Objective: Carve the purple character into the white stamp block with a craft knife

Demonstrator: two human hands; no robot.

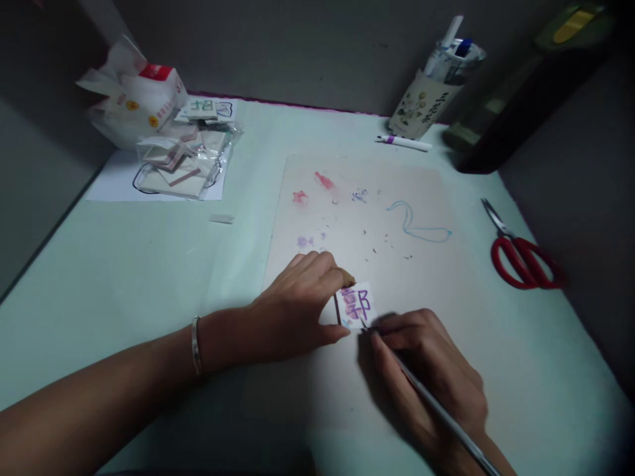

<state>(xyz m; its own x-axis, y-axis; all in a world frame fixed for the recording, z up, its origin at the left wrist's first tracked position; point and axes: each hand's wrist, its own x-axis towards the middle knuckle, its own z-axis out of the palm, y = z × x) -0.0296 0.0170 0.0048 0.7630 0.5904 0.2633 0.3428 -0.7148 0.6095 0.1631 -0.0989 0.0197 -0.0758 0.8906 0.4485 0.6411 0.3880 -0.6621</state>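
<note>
Head camera is giving us the close work now: the person's left hand point(297, 307), wearing a silver-coloured bracelet point(196, 345) at the wrist, is reaching in with its fingers curled and its grip partly closed; thumb and forefinger are bracing a small square white block point(367, 297) at opposite edges, and a tan fingertip cover point(346, 277) is sitting at the upper edge; purple lettering and pink smears are showing on the block's face; the block is lying on a large beige sheet point(431, 277), right between the two hands.

Over on the other side, the right hand point(429, 370) is closing its fingers around a slim silver pen-shaped tool point(436, 403), writing-style; the point is meeting the block's lower edge, though whether it is actually touching is too fine to tell; dark crumbs and red, purple and blue marks are dotting the sheet beyond.

Further out, red-handled scissors point(520, 254) are lying at the right; a white marker with a purple band point(404, 143) is resting beside a patterned pen cup point(424, 106); clear-wrapped pale blocks point(181, 175) are sitting at the far left.
</note>
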